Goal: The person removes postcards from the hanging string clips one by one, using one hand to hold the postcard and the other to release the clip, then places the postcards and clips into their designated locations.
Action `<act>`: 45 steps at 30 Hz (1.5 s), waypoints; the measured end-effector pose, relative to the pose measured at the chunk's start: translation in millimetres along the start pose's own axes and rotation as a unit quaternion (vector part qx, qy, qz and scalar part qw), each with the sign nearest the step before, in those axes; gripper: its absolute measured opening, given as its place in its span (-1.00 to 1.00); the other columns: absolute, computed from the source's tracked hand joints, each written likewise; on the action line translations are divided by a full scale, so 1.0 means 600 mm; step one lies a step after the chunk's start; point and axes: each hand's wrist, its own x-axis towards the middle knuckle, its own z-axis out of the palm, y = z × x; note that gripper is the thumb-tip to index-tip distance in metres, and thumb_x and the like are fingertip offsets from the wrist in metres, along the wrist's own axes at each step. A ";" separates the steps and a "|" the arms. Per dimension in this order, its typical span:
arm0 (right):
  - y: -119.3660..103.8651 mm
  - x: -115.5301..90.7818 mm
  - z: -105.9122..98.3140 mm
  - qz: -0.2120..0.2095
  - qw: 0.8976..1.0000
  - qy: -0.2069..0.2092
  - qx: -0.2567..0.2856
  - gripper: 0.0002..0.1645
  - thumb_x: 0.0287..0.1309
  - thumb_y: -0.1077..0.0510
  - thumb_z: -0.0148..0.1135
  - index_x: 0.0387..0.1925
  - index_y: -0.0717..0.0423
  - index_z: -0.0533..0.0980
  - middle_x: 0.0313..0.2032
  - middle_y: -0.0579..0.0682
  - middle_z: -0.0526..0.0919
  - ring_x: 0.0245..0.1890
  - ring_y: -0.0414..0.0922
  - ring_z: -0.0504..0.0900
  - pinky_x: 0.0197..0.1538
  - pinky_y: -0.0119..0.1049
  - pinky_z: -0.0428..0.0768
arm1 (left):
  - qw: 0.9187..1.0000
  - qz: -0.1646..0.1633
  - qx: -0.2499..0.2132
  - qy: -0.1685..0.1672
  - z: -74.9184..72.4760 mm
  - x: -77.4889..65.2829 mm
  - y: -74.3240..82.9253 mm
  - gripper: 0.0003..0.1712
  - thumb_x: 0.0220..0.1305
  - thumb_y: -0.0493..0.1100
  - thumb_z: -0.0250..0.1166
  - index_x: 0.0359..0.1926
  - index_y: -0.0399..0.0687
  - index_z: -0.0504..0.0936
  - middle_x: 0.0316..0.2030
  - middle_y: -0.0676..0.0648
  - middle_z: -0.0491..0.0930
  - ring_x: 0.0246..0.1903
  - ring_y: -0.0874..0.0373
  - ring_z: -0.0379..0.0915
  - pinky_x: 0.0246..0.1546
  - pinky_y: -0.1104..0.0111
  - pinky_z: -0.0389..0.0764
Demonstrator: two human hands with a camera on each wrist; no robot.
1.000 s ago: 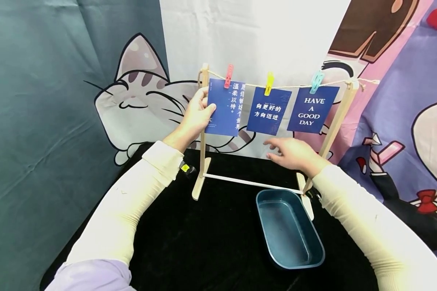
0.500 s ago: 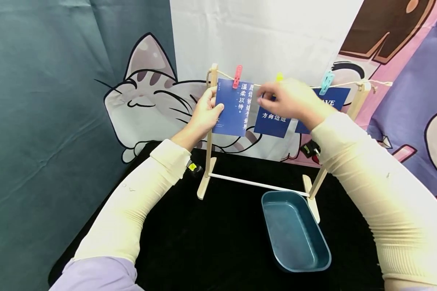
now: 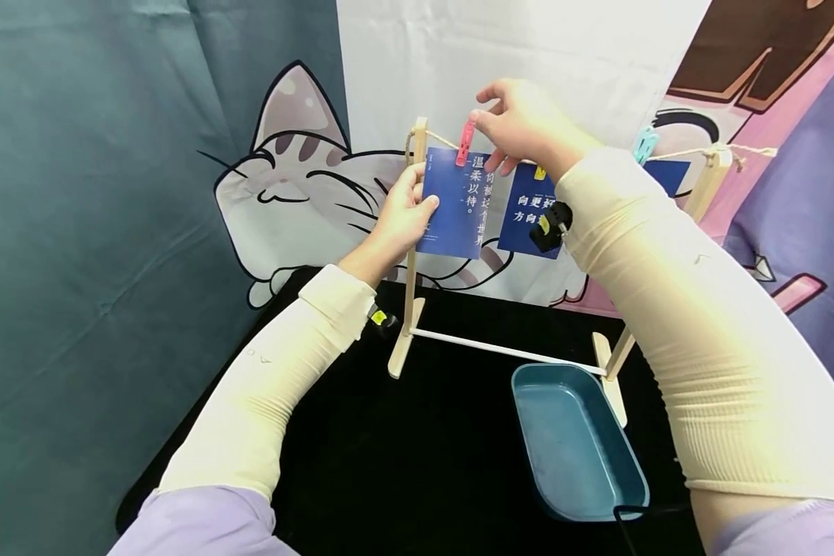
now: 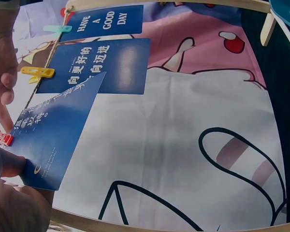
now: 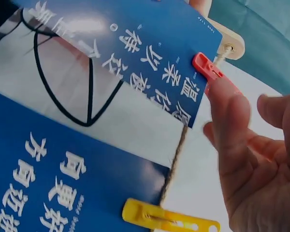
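Note:
My left hand [image 3: 405,212] pinches the left edge of a blue card [image 3: 449,232] with white characters, thumb in front and fingers behind. A red clothespin [image 3: 465,144] clips this card's top edge to a string. At the pin's upper end is my right hand [image 3: 528,120], a fingertip right at it and the other fingers spread apart. In the right wrist view the fingertips overlap the end of the red clothespin [image 5: 208,69]. A second blue card [image 3: 524,212] hangs beside it from a yellow clothespin [image 5: 154,215]. In the left wrist view a third card [image 4: 104,21] hangs under a light-blue clothespin [image 4: 57,29].
The string runs between the posts of a wooden stand [image 3: 411,286] with a white bottom rod [image 3: 493,347]. A teal basin [image 3: 521,417] stands at the stand's right foot on the black tabletop [image 3: 389,463]. Printed cloth [image 3: 278,162] hangs behind.
My right hand has risen from below the middle card and moved left across it to the red clothespin. The left hand keeps its pinch on the card. The head view has shifted slightly.

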 end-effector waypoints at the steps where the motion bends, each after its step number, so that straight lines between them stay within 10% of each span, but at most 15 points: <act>1: -0.001 0.003 0.002 0.004 1.000 -0.011 0.005 -0.26 0.54 -0.16 -0.12 0.59 -0.03 0.02 0.44 0.08 0.36 -0.46 -0.13 0.76 -0.34 -0.25 0.74 | 1.000 -0.002 0.000 0.000 0.000 -0.001 0.000 -0.52 0.55 -0.36 -0.02 0.38 0.08 0.32 0.06 -0.15 0.67 -0.15 -0.08 0.71 -0.21 0.10 0.75; 12: -0.009 0.022 0.019 0.037 0.999 -0.033 0.006 -0.37 0.56 -0.16 -0.16 0.33 0.22 0.39 -0.10 0.19 0.69 -0.62 -0.25 0.69 -0.36 -0.33 0.73 | 1.000 0.011 -0.001 -0.002 -0.001 -0.003 -0.003 -0.53 0.54 -0.35 -0.01 0.36 0.07 0.35 0.03 -0.14 0.68 -0.18 -0.07 0.71 -0.23 0.11 0.75; 22: 0.000 0.016 0.040 0.046 0.982 0.061 0.175 -0.74 0.48 -0.01 0.10 -0.20 0.11 0.44 -0.49 -0.06 0.67 -0.64 -0.22 0.68 -0.45 -0.37 0.70 | 1.000 0.023 -0.004 -0.009 0.004 -0.012 0.004 -0.53 0.54 -0.36 -0.02 0.37 0.06 0.34 0.03 -0.15 0.68 -0.21 -0.07 0.71 -0.26 0.11 0.75; 45: 0.025 0.021 0.084 0.023 0.912 0.171 0.372 -0.84 0.50 0.05 0.08 -0.20 0.04 0.40 -0.18 0.00 0.75 -0.70 -0.22 0.59 -0.63 -0.41 0.58 | 1.000 -0.006 -0.002 -0.004 -0.002 -0.007 0.004 -0.52 0.55 -0.36 -0.02 0.37 0.09 0.34 0.06 -0.11 0.67 -0.16 -0.07 0.71 -0.23 0.10 0.75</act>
